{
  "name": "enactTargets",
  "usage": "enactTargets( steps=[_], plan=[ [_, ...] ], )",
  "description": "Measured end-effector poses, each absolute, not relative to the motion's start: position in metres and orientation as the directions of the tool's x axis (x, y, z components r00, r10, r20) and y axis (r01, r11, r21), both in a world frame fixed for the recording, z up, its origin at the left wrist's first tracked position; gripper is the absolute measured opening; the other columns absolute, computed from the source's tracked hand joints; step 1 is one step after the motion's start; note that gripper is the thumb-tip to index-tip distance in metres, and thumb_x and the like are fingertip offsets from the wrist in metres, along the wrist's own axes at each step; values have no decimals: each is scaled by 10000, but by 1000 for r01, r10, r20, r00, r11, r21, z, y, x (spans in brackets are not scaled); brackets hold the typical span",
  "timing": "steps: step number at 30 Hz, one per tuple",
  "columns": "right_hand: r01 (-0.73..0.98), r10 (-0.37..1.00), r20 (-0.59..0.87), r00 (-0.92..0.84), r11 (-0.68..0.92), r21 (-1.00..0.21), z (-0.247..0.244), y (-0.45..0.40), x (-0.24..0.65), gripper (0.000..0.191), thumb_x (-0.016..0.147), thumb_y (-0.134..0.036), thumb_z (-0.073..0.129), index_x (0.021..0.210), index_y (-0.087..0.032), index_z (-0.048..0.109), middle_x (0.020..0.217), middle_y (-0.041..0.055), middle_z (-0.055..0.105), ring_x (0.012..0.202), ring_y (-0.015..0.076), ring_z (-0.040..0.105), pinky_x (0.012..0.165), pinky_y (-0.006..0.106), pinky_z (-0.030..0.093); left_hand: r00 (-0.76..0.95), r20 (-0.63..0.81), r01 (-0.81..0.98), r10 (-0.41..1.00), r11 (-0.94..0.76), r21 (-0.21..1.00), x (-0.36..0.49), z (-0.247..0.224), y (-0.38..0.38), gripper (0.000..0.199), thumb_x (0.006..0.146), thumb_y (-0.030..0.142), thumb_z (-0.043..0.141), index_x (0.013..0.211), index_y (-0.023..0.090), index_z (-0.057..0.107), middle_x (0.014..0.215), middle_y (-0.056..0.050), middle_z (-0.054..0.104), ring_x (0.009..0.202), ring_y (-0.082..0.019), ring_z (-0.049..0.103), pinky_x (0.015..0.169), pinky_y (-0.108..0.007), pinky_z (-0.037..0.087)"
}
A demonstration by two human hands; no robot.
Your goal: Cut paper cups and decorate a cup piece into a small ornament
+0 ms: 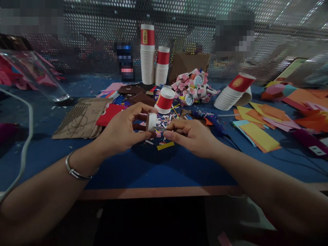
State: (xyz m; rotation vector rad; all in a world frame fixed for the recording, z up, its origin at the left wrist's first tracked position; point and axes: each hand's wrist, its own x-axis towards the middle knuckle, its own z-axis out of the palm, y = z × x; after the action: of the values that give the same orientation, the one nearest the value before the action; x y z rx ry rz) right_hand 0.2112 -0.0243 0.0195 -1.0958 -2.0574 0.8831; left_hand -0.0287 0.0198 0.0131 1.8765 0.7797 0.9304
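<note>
My left hand [120,128] is closed by its fingertips around a short, cut-down paper cup [152,122], its pale round side turned to the right. Between the thumb and forefinger of my right hand [194,136] is a thin dark blade-like tool [160,129]. Its tip meets the lower edge of the cut-down cup, and most of its handle is hidden in my fingers. Just behind, a red and white paper cup [165,101] stands upside down among scattered paper scraps [166,120]. A yellow paper strip [165,146] lies below my hands.
Two stacks of paper cups [148,65] stand at the back, beside a heap of decorated cup pieces [196,87]. A tilted cup stack [232,94], a blue glue gun [205,116] and coloured paper [260,135] lie right. Left are a brown paper bag [80,119] and a glass bottle [43,75].
</note>
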Motion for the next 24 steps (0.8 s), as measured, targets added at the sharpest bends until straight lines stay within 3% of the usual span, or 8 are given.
enactTargets(
  steps=[5,10,18,24],
  plan=[
    [445,864,222,-451,434,-784,20,-25,211,379,989,-537,667,846,-187,686,760,2,652,710,145,566,652,277,396,536,276,137,797,-406,904,-29,13,20,501,748,228,893,1186,210,650,1209,-74,704,1040,-229,701,907,-380,599],
    [445,846,235,-478,464,-766,19,-25,211,304,1005,-431,640,842,-177,677,771,5,650,729,142,574,675,269,410,518,321,192,793,-473,860,-31,11,20,499,751,248,885,1205,222,677,1255,-73,694,1104,-263,714,893,-399,627],
    [424,829,286,-481,506,-751,23,-28,210,302,1014,-415,636,823,-183,663,753,-13,617,705,125,532,671,269,393,474,391,183,789,-523,833,-28,10,14,550,760,271,876,1270,226,676,1279,-90,713,1121,-268,722,876,-399,661],
    [351,841,236,-487,436,-828,23,-26,210,332,987,-454,679,815,-171,665,733,-19,594,666,111,504,612,261,355,440,462,188,770,-582,791,-27,11,14,519,744,218,862,1220,211,655,1233,-82,716,1134,-276,730,927,-426,657]
  ],
)
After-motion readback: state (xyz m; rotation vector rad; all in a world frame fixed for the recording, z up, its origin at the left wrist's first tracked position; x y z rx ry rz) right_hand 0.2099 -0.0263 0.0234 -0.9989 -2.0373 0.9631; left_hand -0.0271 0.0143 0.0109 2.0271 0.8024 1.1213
